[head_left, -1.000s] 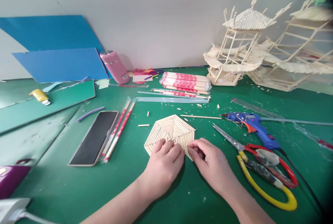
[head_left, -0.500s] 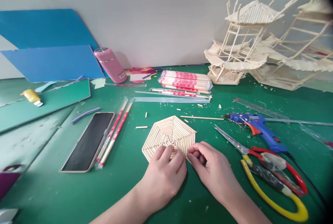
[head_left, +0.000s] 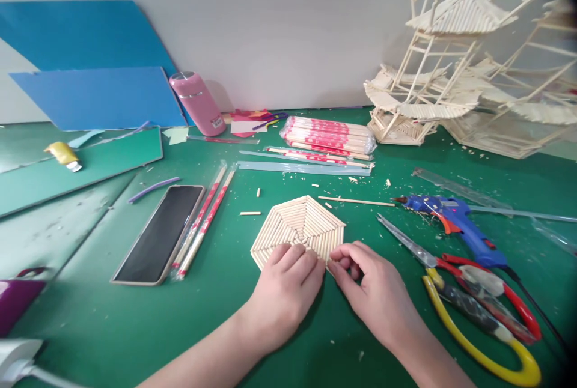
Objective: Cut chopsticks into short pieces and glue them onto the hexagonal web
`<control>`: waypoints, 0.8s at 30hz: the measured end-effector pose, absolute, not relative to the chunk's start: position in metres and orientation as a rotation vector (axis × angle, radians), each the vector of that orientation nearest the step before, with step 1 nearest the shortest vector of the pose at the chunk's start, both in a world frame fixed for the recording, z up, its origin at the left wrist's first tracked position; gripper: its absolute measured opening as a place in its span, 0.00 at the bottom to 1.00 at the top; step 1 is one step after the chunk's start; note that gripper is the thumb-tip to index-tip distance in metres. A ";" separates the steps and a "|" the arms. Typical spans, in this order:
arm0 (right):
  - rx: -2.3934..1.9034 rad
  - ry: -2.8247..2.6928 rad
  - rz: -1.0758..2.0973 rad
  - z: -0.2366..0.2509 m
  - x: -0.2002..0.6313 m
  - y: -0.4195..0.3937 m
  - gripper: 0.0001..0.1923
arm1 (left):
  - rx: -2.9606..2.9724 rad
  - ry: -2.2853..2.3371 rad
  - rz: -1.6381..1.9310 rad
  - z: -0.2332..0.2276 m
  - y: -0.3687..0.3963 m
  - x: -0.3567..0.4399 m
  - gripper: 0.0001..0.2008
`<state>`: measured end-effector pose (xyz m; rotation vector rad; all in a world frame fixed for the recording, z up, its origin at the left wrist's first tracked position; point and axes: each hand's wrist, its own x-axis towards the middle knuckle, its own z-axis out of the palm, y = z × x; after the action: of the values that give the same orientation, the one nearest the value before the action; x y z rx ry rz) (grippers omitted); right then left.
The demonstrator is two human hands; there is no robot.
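A flat hexagon of glued wooden sticks (head_left: 301,224) lies on the green mat (head_left: 135,316). My left hand (head_left: 283,292) rests on its near edge, fingers curled down onto the sticks. My right hand (head_left: 374,292) pinches the hexagon's near right corner between thumb and fingertips. The near edge of the hexagon is hidden under both hands.
Yellow-and-red scissors (head_left: 464,298) and a blue glue gun (head_left: 451,223) lie to the right. A phone (head_left: 160,233) and wrapped chopsticks (head_left: 205,220) lie left. A chopstick pack (head_left: 329,134), pink bottle (head_left: 198,104), blue sheets (head_left: 90,75) and stick pagoda models (head_left: 451,69) stand behind.
Both hands stay at the hexagon's near edge with small finger shifts. The view has tilted slightly, so everything sits a bit differently in frame.
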<state>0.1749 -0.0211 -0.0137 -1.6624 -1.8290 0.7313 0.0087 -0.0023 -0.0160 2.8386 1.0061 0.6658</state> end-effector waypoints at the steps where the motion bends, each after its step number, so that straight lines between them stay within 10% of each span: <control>1: -1.666 -1.828 0.737 -0.014 0.175 -0.021 0.06 | 2.769 1.014 0.699 -0.017 -0.002 0.008 0.10; 24: -1.640 -1.877 0.623 -0.023 0.175 -0.025 0.02 | 2.717 1.051 0.724 -0.029 -0.002 0.003 0.08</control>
<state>0.1749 -0.0248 -0.0228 -1.6399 -1.8768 0.6234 0.0026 -0.0017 -0.0290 2.7170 1.0511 0.7235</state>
